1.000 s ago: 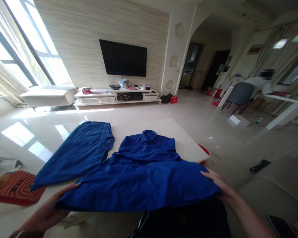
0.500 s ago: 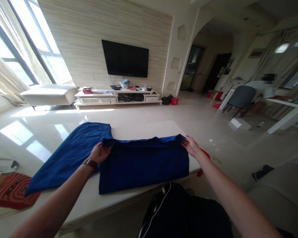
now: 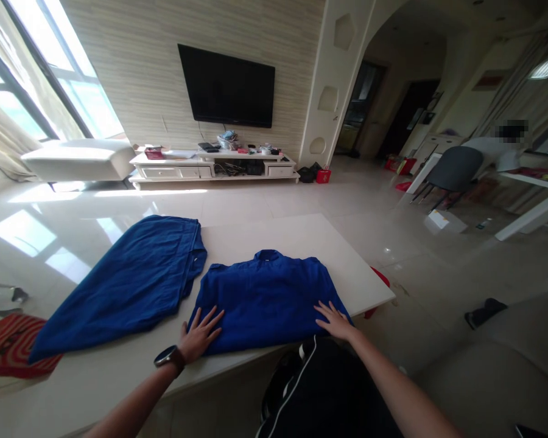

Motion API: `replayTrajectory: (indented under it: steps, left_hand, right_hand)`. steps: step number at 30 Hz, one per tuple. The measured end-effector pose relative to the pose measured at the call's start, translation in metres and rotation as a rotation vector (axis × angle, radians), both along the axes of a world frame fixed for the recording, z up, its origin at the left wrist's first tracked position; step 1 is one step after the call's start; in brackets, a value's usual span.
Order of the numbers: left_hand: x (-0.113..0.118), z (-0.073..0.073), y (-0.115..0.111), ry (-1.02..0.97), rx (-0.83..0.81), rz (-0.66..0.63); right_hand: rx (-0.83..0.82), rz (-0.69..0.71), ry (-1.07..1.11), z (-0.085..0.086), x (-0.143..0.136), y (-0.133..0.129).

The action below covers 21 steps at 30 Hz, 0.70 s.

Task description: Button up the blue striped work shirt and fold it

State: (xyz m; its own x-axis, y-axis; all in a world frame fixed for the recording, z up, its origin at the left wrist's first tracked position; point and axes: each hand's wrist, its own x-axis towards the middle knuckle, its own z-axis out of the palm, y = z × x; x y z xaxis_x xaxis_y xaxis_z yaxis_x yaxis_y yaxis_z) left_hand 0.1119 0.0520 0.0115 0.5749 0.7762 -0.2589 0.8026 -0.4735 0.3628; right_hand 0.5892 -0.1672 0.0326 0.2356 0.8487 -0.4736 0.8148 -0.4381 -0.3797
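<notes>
A folded blue shirt [image 3: 265, 298] lies flat near the front edge of the white table [image 3: 296, 234], its collar pointing away from me. My left hand [image 3: 200, 334] rests open on the shirt's left side, fingers spread. On its right side lies my right hand [image 3: 334, 319], also open with fingers apart. Left of the shirt, a second blue garment [image 3: 123, 286] is spread on the table, folded lengthwise, with a waistband-like edge at its right end. A watch sits on my left wrist.
A red patterned bag [image 3: 16, 347] stands at the table's left. Beyond are a TV stand [image 3: 178, 173], a television [image 3: 228, 85] and a bench [image 3: 80, 161]. Part of a red stool [image 3: 380, 277] shows past the table's right end. Far right, a person sits on a grey chair [image 3: 454, 169].
Both hands have let go of the shirt's raised far edge and come down nearer to me, flat on the cloth. The folded shirt now lies with its collar showing.
</notes>
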Motion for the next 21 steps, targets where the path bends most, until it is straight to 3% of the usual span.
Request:
replayTrajectory:
  steps: [5,9,12,16,21]
  left_hand:
    - [0.039,0.008,0.048,-0.032,0.060,-0.007]
    - [0.033,0.009,0.072,-0.247,0.097,0.063]
    - [0.017,-0.005,0.068,-0.289,0.142,0.138]
    - [0.016,-0.025,0.045,-0.112,0.266,0.204]
    - [0.027,-0.027,0.032,-0.033,0.376,0.236]
  right_hand:
    - [-0.043,-0.082,-0.087,-0.011,-0.003,-0.002]
    - [-0.010,-0.224,-0.176,-0.025,-0.005,0.001]
    - [-0.013,-0.326,-0.182,-0.031,0.000,0.009]
    - [-0.041,-0.487,-0.229,-0.039,0.010,0.026]
    - [-0.017,-0.699,-0.281,-0.049,0.026,0.055]
